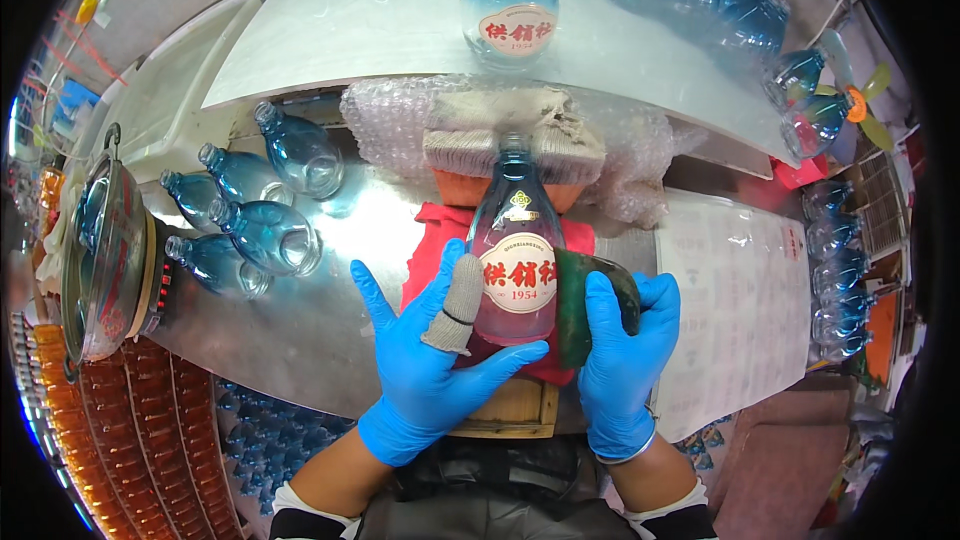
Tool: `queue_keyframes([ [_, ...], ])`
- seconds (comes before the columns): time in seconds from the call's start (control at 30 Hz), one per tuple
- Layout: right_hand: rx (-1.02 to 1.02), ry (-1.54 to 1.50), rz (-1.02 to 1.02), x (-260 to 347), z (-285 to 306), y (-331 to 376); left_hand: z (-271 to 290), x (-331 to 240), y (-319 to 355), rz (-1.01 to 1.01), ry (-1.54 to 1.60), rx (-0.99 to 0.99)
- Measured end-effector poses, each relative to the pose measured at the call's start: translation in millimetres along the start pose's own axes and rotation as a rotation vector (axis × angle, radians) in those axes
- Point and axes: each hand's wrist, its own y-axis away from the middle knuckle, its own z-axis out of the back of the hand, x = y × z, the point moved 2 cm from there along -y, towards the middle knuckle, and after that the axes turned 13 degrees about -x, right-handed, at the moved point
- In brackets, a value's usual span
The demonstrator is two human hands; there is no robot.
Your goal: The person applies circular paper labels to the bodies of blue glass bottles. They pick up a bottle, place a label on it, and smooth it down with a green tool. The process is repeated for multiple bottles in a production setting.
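A blue-tinted glass bottle [515, 225] with a pale oval label [519, 274] lies on a red cloth [428, 240] in front of me, its neck against a pale layered pad [470, 145]. My left hand [425, 370], in a blue glove with a grey knitted sleeve [458, 305] on one finger, is at the bottle's left side. Its fingers are spread, and the thumb reaches across near the base. My right hand [622, 360], also gloved in blue, grips a dark green flat scraper [577, 305] whose edge is at the bottle's right side.
Several blue bottles [270, 235] lie on the metal table at left, beside a round glass-lidded pan [105, 260]. Bubble wrap [385, 125] surrounds the pad. Another labelled bottle [510, 15] is on the white board [330, 50] beyond. A printed sheet [735, 300] covers the right side.
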Motion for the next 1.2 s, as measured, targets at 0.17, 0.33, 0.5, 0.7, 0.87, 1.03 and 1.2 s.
queue_keyframes([
  [0.17, 0.016, -0.194, -0.392, -17, 8, -5, 3, -13, -4, 0.012, -0.091, 0.038],
  [0.33, 0.014, -0.268, -0.56, -30, 18, -11, 1, -36, -9, -0.06, -0.371, 0.228],
  [0.5, -0.066, -0.379, -0.668, -28, 9, -10, 0, -47, -16, -0.056, -0.448, 0.252],
  [0.7, 0.009, -0.124, -0.331, -18, 29, -13, 1, -38, -15, -0.06, -0.32, 0.213],
  [0.87, 0.123, -0.096, -0.086, 4, 27, -17, -3, 17, -2, 0.577, 0.687, -0.022],
  [1.03, 0.324, 0.165, 0.642, 37, 20, -15, -7, 36, -40, 0.428, 0.675, 0.307],
  [1.2, 0.777, 0.454, 1.319, 61, 11, -9, -15, 44, -43, 0.546, 0.907, 0.36],
])
